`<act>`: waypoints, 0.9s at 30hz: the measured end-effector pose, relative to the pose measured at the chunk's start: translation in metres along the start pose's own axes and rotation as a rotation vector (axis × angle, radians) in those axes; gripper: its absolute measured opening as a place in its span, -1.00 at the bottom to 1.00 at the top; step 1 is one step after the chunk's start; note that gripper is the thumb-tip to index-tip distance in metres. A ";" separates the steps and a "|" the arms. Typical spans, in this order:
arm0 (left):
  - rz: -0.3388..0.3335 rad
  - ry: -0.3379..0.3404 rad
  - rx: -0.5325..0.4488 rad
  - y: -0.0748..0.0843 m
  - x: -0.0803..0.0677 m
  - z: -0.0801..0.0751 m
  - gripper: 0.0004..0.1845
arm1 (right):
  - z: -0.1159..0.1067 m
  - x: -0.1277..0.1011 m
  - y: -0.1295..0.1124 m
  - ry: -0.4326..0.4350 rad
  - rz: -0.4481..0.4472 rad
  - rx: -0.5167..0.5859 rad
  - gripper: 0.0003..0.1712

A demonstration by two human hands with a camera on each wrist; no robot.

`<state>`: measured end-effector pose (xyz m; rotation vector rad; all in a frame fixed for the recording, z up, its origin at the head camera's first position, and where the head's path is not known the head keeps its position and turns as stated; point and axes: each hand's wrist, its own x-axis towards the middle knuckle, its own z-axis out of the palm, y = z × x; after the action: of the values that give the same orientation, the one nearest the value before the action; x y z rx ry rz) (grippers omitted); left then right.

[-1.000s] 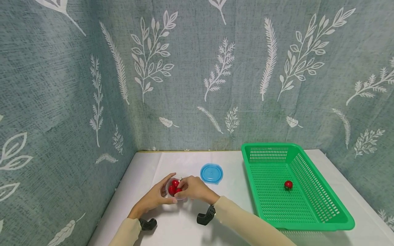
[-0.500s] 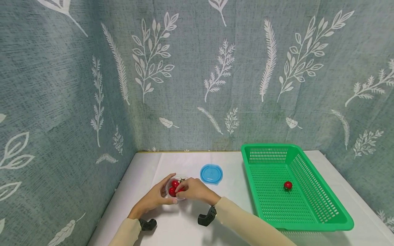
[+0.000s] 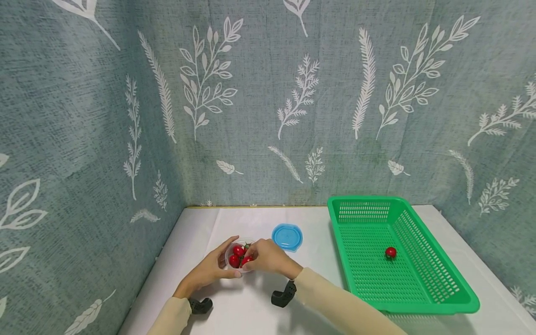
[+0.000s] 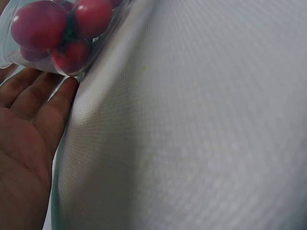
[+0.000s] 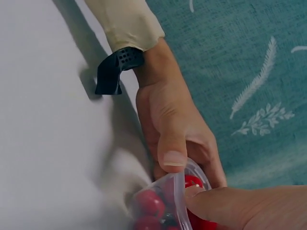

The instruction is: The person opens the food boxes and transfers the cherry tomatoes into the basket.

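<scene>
A small clear plastic cup (image 3: 232, 253) holding several red cherry tomatoes (image 3: 237, 251) stands on the white table near the left wall. My left hand (image 3: 221, 266) wraps round the cup from the left, thumb on its rim (image 5: 173, 158). The fingertips of my right hand (image 3: 252, 258) reach into the cup from the right and pinch one tomato (image 3: 247, 259). In the left wrist view the cup (image 4: 57, 36) sits just above my left fingers (image 4: 45, 112). The right wrist view shows a right finger (image 5: 225, 206) inside the cup (image 5: 181, 191).
A blue lid (image 3: 287, 237) lies flat just behind and right of the cup. A green slotted basket (image 3: 435, 284) takes up the right side of the table, with one cherry tomato (image 3: 391, 252) in it. Patterned cloth walls close off the left and back.
My right fingers have dipped deeper into the cup and closed on a tomato. The left hand, the lid and the basket have stayed put.
</scene>
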<state>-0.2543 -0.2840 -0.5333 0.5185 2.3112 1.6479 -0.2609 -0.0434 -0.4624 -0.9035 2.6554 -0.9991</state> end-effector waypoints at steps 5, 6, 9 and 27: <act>0.009 -0.002 0.012 0.000 0.000 -0.001 0.14 | -0.005 0.000 -0.003 0.024 -0.011 -0.055 -0.79; 0.011 -0.001 0.015 0.000 0.000 0.000 0.15 | -0.006 -0.001 -0.004 0.032 -0.017 -0.064 -0.78; 0.007 0.003 0.024 0.000 0.000 0.000 0.15 | -0.011 -0.003 -0.007 0.040 -0.029 -0.071 -0.78; -0.030 0.026 0.000 0.001 0.002 0.002 0.16 | -0.048 -0.018 0.004 0.044 -0.062 -0.006 -0.82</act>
<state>-0.2554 -0.2808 -0.5336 0.4629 2.3254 1.6505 -0.2652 -0.0037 -0.4292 -0.9815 2.6829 -1.0374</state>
